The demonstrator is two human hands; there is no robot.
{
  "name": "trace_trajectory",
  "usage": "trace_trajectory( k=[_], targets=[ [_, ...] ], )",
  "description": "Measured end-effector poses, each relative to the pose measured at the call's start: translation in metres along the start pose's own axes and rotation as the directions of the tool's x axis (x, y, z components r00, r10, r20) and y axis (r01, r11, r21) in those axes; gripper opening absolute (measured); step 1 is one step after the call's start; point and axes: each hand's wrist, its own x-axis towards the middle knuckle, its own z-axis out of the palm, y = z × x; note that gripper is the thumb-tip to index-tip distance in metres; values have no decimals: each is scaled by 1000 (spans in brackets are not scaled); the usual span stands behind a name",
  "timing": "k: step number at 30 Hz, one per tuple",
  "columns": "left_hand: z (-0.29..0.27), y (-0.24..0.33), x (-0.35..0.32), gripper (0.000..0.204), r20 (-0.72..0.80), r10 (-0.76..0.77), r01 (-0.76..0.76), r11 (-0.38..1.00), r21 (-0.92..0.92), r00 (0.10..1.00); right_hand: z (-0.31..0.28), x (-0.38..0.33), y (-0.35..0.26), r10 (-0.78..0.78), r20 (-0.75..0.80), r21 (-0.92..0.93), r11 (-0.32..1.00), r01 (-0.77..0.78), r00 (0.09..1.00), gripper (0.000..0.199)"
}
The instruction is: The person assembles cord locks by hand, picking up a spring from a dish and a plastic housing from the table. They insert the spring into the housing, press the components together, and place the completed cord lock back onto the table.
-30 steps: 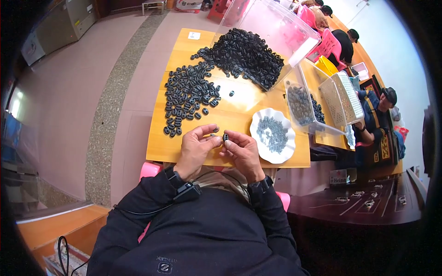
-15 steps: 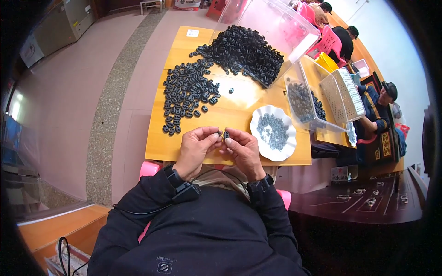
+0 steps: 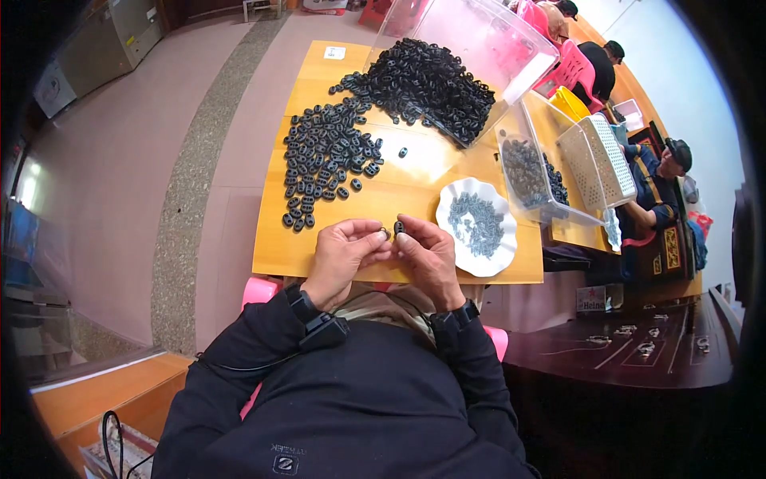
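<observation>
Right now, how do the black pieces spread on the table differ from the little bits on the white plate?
Colour: the black pieces are dark, while the little bits look grey. Size: the black pieces look larger and chunkier than the little bits. Place: the black pieces lie directly on the wooden table, the little bits on the white plate. Both are loose and numerous.
</observation>
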Motion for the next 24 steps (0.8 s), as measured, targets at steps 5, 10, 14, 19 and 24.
trace_trajectory(
  k=[5, 10, 14, 19, 24],
  targets=[
    [-1, 0, 0, 18, -3, -11, 11, 1000, 27, 1000, 1, 0, -3, -19, -5, -21, 1000, 19, 1000, 30],
    [-1, 1, 0, 16, 5, -15, 15, 999, 29, 1000, 1, 0, -4, 16, -10, -15, 1000, -16, 1000, 28],
    [-2, 0, 0, 15, 11, -10, 9, 1000, 26, 1000, -1, 1, -1, 2, -5, -21, 1000, -3, 1000, 28],
    [-1, 1, 0, 15, 9, -18, 18, 999, 37, 1000, -3, 1, 1, 2, 0, -1, 1000, -2, 1000, 29],
    [-1, 0, 0, 15, 12, -16, 15, 999, 43, 1000, -1, 1, -1, 3, -2, -21, 1000, -3, 1000, 29]
  ],
)
